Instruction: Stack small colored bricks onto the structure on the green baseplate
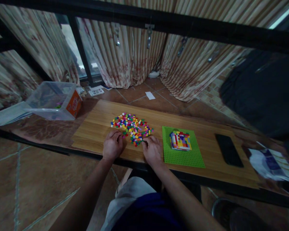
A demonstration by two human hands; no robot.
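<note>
A heap of small coloured bricks (132, 125) lies on the wooden tabletop (96, 128). My left hand (112, 145) rests at the heap's near left edge with its fingers curled under, and what they hold is hidden. My right hand (152, 149) sits at the heap's near right edge, fingers pinched together on a small brick (142, 140) at the pile's rim. To the right lies a green baseplate (183, 155) with a multicoloured block build (180, 140) standing on it.
A black phone (228, 149) lies flat right of the baseplate, with papers (269, 163) beyond it. A clear plastic bin (53, 100) with an orange box sits at the far left. Striped curtains hang behind the table.
</note>
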